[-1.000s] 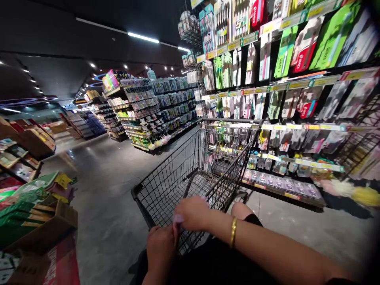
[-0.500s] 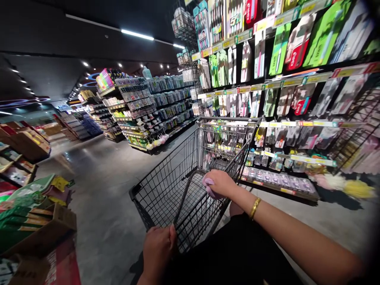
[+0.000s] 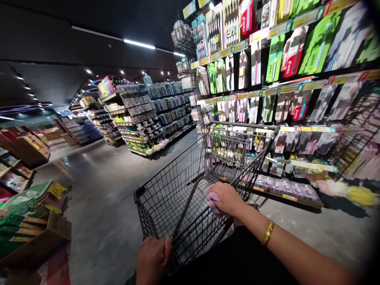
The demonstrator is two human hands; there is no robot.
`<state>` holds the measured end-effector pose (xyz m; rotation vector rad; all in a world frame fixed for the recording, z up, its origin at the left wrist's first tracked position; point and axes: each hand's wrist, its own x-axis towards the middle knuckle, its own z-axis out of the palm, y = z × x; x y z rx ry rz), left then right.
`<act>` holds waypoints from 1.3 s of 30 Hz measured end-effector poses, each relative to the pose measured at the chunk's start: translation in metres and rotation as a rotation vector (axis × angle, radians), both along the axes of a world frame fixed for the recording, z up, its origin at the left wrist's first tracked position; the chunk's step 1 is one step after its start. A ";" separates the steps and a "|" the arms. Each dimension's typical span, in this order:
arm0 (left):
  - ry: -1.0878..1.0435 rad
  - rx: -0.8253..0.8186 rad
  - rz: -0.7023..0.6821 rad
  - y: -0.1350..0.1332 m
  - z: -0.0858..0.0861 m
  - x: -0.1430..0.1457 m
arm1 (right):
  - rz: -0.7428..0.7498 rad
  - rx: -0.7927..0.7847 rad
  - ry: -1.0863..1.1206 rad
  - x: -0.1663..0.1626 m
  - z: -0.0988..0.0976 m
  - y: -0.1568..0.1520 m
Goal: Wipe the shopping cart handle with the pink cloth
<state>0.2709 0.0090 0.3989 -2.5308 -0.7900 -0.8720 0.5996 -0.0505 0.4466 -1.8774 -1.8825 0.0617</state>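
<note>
A black wire shopping cart (image 3: 166,198) stands in front of me in a store aisle. My left hand (image 3: 152,259) is closed round the cart's near handle bar at the bottom of the view. My right hand (image 3: 227,198), with a gold bangle on its wrist, reaches over the cart's right rim and is closed on a small pale purple item (image 3: 213,198), held above the inside of the basket. The basket floor below looks bare apart from its folded flap.
A tall rack of hanging packaged goods (image 3: 285,79) runs along the right, close to the cart. Cardboard display boxes with green packs (image 3: 26,221) stand at the left. More shelves (image 3: 139,114) lie ahead across the grey floor (image 3: 101,190).
My right hand has left the handle by my left hand and moved forward over the cart's right rim, carrying the purple item. The view has shifted slightly.
</note>
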 end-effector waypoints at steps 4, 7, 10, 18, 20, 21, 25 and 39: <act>0.012 0.018 -0.052 0.006 0.003 0.000 | -0.036 0.004 -0.010 -0.002 -0.001 -0.008; 0.021 0.013 -0.070 0.006 0.005 -0.004 | -0.033 -0.001 -0.018 -0.006 -0.002 -0.014; 0.024 0.007 -0.070 0.003 0.006 -0.008 | -0.037 -0.001 -0.025 -0.011 -0.003 -0.018; 0.089 0.024 -0.033 0.006 0.008 -0.015 | -0.035 -0.006 -0.042 -0.011 -0.003 -0.018; 0.107 0.013 -0.011 0.007 0.007 -0.014 | -0.028 -0.011 -0.020 -0.011 0.001 -0.020; 0.103 0.003 0.007 0.007 0.006 -0.013 | -0.037 -0.015 -0.013 -0.016 0.003 -0.021; 0.095 -0.033 0.101 0.009 0.006 -0.011 | 0.103 -0.068 -0.042 -0.075 0.010 -0.012; 0.196 -0.080 0.135 0.067 0.009 -0.050 | 0.184 0.005 -0.054 -0.062 0.007 0.011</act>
